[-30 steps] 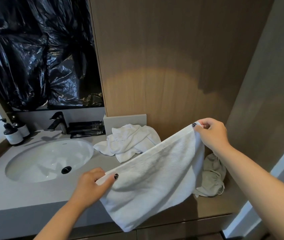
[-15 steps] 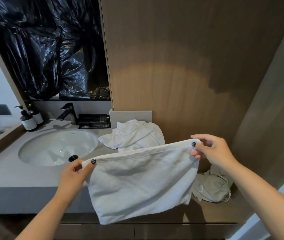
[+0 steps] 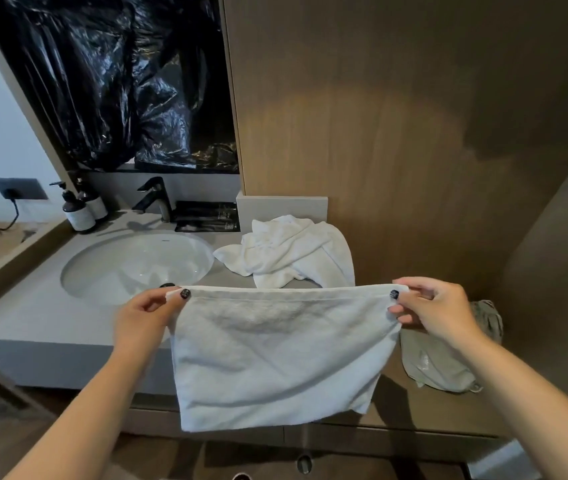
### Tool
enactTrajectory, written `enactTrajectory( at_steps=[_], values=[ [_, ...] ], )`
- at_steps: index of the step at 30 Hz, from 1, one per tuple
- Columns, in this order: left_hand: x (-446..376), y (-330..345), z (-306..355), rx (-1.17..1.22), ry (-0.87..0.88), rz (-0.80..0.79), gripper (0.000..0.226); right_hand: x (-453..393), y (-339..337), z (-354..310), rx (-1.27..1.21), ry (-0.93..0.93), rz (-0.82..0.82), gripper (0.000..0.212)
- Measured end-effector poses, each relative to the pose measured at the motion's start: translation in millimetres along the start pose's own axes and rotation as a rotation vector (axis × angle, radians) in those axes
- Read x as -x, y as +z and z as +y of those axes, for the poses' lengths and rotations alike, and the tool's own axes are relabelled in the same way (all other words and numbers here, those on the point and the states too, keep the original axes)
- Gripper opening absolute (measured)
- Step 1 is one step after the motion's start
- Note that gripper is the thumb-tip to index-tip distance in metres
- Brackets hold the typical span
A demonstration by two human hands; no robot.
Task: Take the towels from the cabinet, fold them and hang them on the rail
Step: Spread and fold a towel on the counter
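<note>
- So the white towel [image 3: 275, 355] is hanging in the air in front of the vanity edge, already doubled over by the look of it, top edge pulled taut and pretty much level.
- Left hand [image 3: 147, 317] pinches the top left corner between thumb and fingers, right hand [image 3: 431, 311] pinches the top right corner the same way.
- Long axis runs left to right between the hands, short side drops straight down, bottom edge sagging a bit lower on the left.
- Tip for this fold imo: keep that top edge tight, bring corner to corner, check the bottom edges line up before letting go.
- Behind it, a crumpled white towel [image 3: 293, 251] sits on the countertop [image 3: 33, 317] right of the sink [image 3: 137, 265], probably next up.
- Can't see any rail from here.
</note>
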State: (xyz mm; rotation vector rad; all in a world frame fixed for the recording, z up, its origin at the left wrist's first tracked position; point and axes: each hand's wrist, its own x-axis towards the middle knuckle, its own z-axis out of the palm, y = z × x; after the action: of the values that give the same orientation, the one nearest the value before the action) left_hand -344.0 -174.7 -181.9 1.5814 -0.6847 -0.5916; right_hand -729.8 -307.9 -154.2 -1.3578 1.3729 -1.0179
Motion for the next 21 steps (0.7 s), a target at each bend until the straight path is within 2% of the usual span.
enactTrajectory(
  at_steps=[7,10,13,21],
  values=[
    [-61.4,3.0,-3.3,-0.028,0.014,0.029,0.014,-41.8,43.8,-6.7,-0.037,0.061,0.062,0.018],
    [-98.9,9.0,-5.9,-0.044,0.018,0.073,0.024,-63.2,69.2,-12.6,-0.042,0.062,0.097,0.02],
    [-137.7,14.5,-10.7,-0.088,0.031,0.041,0.033,-89.3,93.6,-17.9,-0.06,0.094,0.129,0.023],
    [-243.3,32.5,-41.2,-0.381,0.075,-0.042,0.015,-167.1,154.8,-19.8,-0.104,0.149,0.269,0.021]
  ],
)
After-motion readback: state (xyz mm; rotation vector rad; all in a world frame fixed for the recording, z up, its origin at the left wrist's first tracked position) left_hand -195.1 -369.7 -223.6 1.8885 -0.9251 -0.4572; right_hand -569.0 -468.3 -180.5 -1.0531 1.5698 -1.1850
